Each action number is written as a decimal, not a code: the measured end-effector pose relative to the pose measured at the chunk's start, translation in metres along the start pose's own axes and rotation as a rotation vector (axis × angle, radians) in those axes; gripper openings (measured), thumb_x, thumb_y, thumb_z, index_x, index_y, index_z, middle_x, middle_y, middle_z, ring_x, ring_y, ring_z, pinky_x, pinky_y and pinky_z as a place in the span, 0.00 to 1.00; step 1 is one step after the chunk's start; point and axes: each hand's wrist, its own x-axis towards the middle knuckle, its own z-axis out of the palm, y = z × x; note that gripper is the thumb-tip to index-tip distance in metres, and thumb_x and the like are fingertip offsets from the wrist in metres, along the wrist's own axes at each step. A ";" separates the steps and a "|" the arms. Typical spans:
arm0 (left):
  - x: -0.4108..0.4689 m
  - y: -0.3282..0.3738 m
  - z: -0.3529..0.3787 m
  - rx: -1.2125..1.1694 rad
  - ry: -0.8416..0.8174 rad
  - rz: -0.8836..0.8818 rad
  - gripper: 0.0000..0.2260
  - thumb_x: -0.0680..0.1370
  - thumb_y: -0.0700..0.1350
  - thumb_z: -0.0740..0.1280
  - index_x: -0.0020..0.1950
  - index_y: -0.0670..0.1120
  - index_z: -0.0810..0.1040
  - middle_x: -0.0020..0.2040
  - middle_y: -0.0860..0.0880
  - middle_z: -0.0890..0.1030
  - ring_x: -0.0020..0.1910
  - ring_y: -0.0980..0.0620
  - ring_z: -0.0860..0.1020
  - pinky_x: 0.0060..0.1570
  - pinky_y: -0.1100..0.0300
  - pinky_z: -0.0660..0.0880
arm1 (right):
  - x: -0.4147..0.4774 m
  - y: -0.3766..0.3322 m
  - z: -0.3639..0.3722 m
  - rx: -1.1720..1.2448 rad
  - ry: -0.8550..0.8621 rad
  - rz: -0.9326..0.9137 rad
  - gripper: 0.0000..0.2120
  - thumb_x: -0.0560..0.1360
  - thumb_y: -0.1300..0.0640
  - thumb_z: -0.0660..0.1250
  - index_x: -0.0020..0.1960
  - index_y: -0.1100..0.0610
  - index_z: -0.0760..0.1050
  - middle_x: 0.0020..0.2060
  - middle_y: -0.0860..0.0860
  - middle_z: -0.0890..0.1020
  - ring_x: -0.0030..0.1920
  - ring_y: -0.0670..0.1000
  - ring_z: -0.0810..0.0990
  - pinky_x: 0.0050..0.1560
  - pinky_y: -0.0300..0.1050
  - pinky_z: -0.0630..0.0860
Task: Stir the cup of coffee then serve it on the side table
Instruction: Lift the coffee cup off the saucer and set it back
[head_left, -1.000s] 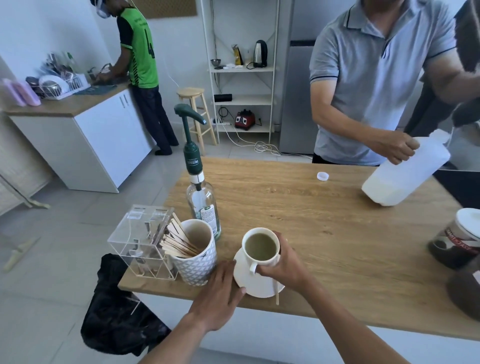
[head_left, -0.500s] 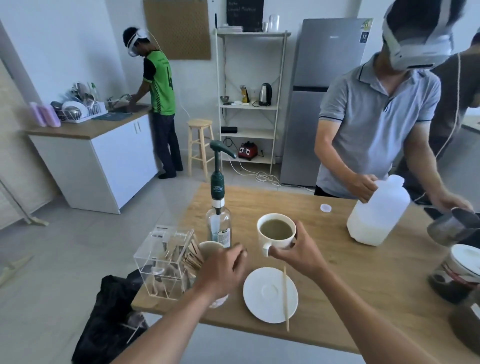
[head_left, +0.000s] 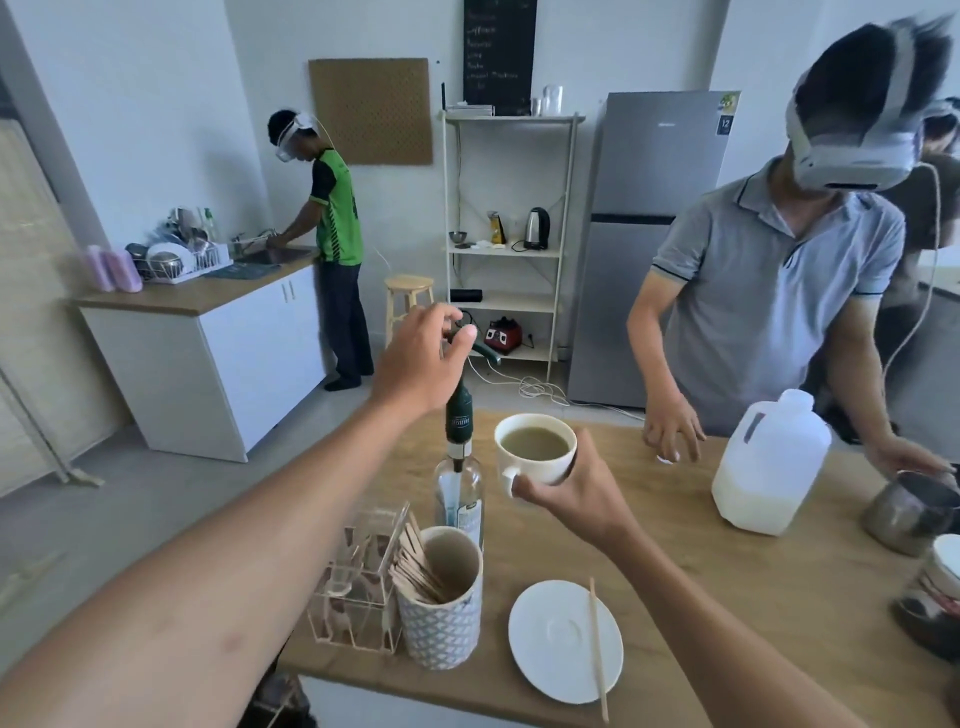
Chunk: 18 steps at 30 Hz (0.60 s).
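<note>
- Coffee cup (head_left: 535, 449) now hangs in your right hand (head_left: 574, 496), grip clenched around its body, lifted clear of the saucer (head_left: 550, 657) it sat on a second ago.
- Wooden stirrer (head_left: 597, 644) lies across the saucer, so stirring looks finished.
- Your left hand (head_left: 423, 364) has risen, grip released, by the syrup pump bottle (head_left: 460, 452).
- Carry it level off the counter (head_left: 727, 582).

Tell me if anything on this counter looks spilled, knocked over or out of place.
Nothing looks spilled. The one oddity: the wooden stir stick lies across the empty saucer, its end overhanging the rim, while the right hand holds the coffee cup up off it. The left hand is at the syrup pump.
</note>
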 end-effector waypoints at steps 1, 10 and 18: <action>0.007 0.002 0.000 0.012 -0.047 -0.035 0.15 0.80 0.57 0.57 0.58 0.50 0.75 0.54 0.48 0.75 0.50 0.49 0.77 0.50 0.52 0.76 | 0.003 -0.005 0.002 0.002 0.002 -0.006 0.35 0.60 0.43 0.80 0.60 0.51 0.69 0.51 0.40 0.78 0.50 0.33 0.77 0.45 0.31 0.73; 0.019 0.001 0.023 -0.420 -0.337 -0.527 0.30 0.77 0.68 0.53 0.57 0.44 0.78 0.53 0.44 0.80 0.52 0.46 0.77 0.53 0.53 0.70 | 0.023 -0.033 0.016 0.020 0.039 -0.063 0.35 0.60 0.43 0.81 0.61 0.51 0.69 0.52 0.41 0.80 0.52 0.37 0.79 0.48 0.34 0.76; 0.011 -0.003 0.030 -0.564 -0.492 -0.704 0.40 0.60 0.80 0.52 0.43 0.47 0.82 0.53 0.43 0.80 0.70 0.37 0.69 0.71 0.34 0.58 | 0.031 -0.036 0.024 0.019 0.031 -0.057 0.36 0.60 0.41 0.80 0.62 0.48 0.67 0.53 0.40 0.80 0.52 0.38 0.79 0.49 0.38 0.78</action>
